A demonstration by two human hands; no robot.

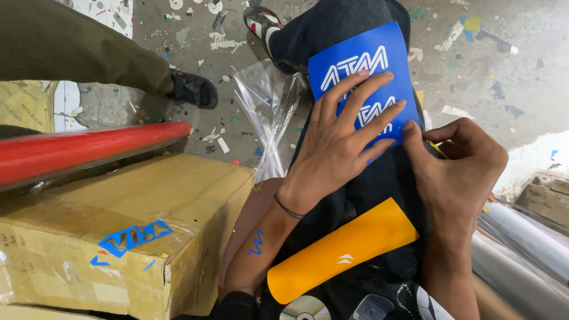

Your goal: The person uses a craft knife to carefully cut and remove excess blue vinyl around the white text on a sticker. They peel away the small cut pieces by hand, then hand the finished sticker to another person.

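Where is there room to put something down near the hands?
The brown cardboard box top is bare between the red roll and its taped edge. The lap is crowded: blue sticker sheet, left hand, right hand, orange sheet.

Blue rectangular sticker sheet on the lap; taped brown cardboard box at left.

glossy blue vinyl sheet, matt cardboard box, rough concrete floor

My left hand lies flat on the blue sticker sheet across my dark-trousered knee, while my right hand pinches its lower right edge. An orange sheet rests on my lap.
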